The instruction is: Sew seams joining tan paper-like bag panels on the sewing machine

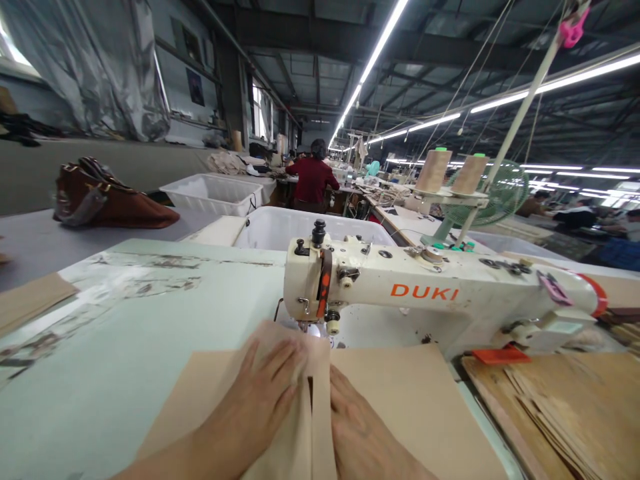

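- Head cam, the only view: left hand is flat and fairly wide, fingers a bit parted, lying on a pale tan piece right in front of the sewing machine's needle area.
- Right hand is narrower, fingers close together along the right side of a tan strip. Tips are tucked out of sight, so can't tell if it's pinching anything.
- That strip runs between the hands up to the needle area, with a dark narrow gap along its left side.
- Under it all there's a big tan sheet, spread over the near part of the pale green table, poking out both sides.
- Sewing machine says DUKI in orange, and its arm stretches off toward the table's right edge.
- Just past that right edge: a wooden board with thin tan pieces on it.
- Another tan piece sits by the table's left edge.
- Beyond the far edge is a white bin; past the far left corner, a brown bag.
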Tool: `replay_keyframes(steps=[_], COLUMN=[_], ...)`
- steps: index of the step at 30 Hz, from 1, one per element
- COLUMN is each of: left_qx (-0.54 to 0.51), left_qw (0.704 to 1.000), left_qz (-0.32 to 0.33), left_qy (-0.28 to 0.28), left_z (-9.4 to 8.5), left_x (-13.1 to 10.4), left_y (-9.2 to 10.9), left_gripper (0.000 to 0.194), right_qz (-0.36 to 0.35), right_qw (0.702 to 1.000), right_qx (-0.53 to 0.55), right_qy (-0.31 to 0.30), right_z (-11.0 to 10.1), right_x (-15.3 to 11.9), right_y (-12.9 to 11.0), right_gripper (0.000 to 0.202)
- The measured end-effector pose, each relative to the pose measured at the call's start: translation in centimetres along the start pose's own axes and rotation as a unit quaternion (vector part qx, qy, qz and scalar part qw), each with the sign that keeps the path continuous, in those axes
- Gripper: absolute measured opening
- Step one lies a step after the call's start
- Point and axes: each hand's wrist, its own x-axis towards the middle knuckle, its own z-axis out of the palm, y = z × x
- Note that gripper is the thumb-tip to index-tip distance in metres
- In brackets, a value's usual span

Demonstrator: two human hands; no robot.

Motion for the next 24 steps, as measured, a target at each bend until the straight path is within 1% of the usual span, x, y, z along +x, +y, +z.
replay_keyframes(steps=[2, 4, 7, 9, 11, 13, 17, 18, 20, 24], left_qx=[0.010, 0.008, -0.016, -0.027, -0.031, -0.033, -0.033, -0.029, -0.018, -0.010], left_qw=[1.000, 1.000, 0.999, 0.998, 0.999, 0.999, 0.999, 0.999, 1.000, 0.998], left_qz=[0.020, 0.011, -0.037, -0.049, -0.042, -0.029, 0.012, 0.016, 0.003, -0.039], left_qy=[-0.006, -0.008, -0.007, -0.005, -0.005, -0.008, -0.018, -0.012, 0.012, 0.052], left_z=[-0.4, -1.0, -1.6, -1.7, -1.4, -1.2, -1.0, -0.9, -0.6, 0.1], left_x=[-1.0, -1.2, 0.0, 0.9, 1.3, 1.3, 0.7, 0.7, 1.0, 3.0], left_y=[0.9, 1.3, 0.8, 0.2, -0.3, -0.5, -0.7, -0.8, -1.2, -2.6], left_gripper=[0.052, 0.048, 0.033, 0.034, 0.040, 0.045, 0.044, 0.044, 0.043, 0.036], right_qz=[0.004, 0.004, -0.001, 0.000, 0.004, 0.005, 0.008, 0.012, 0.019, 0.019], right_qw=[1.000, 1.000, 1.000, 1.000, 1.000, 1.000, 1.000, 1.000, 0.999, 0.999], right_qx=[0.007, 0.010, 0.011, 0.011, 0.015, 0.023, 0.027, 0.025, 0.024, 0.023], right_qy=[-0.009, -0.001, 0.014, 0.013, 0.011, 0.012, 0.002, -0.002, -0.011, -0.016], right_z=[0.0, 0.0, 0.0, 0.1, 0.1, 0.3, 0.4, 0.4, 0.3, 0.2], right_x=[0.0, 0.1, 0.2, 0.2, 0.3, 0.3, 0.3, 0.3, 0.2, 0.1], right_y=[0.0, -0.1, -0.2, -0.3, -0.3, -0.2, -0.2, -0.2, -0.1, 0.0], right_gripper=[0.052, 0.051, 0.051, 0.051, 0.051, 0.051, 0.050, 0.049, 0.049, 0.053])
